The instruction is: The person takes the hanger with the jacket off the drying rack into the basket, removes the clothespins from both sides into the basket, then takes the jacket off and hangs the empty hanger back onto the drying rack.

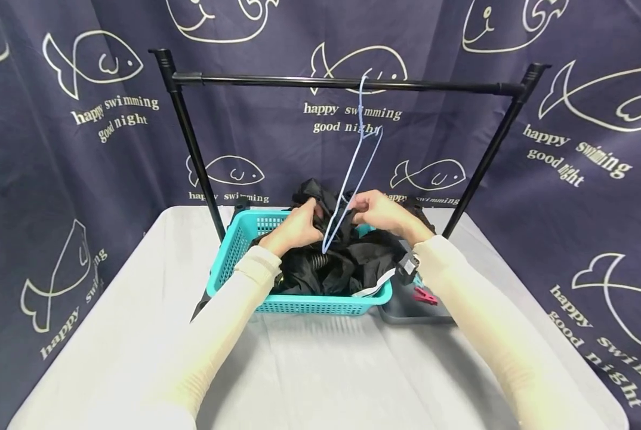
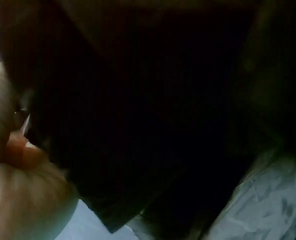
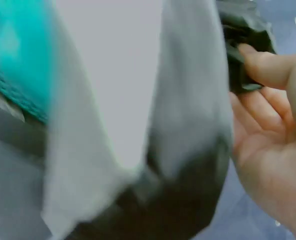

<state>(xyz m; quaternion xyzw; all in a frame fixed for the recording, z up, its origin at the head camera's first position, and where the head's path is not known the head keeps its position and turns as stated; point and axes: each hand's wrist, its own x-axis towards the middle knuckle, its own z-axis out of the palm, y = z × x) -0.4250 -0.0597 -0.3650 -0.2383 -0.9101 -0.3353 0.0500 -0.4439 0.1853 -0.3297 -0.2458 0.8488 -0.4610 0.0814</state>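
Observation:
Both hands hold up a crumpled black garment (image 1: 315, 190) above a teal basket (image 1: 310, 306). The left hand (image 1: 299, 226) grips its left side; in the left wrist view, dark cloth (image 2: 128, 120) hides most of the scene, with part of the hand (image 2: 28, 195) at the left. On the other side, the right hand (image 1: 382, 212) pinches the fabric between thumb and fingers, as the right wrist view shows at the bunched cloth (image 3: 245, 70). A light blue hanger (image 1: 361, 113) hangs in front of the garment, between the hands.
A black rack's crossbar (image 1: 277, 80) spans above the basket and carries the hanger. More black cloth (image 1: 299, 272), with a white strip (image 1: 374, 285), fills the basket. Right of it, a grey tray (image 1: 414, 313) holds a red clothespin (image 1: 424, 295). A patterned curtain (image 1: 95, 167) stands behind.

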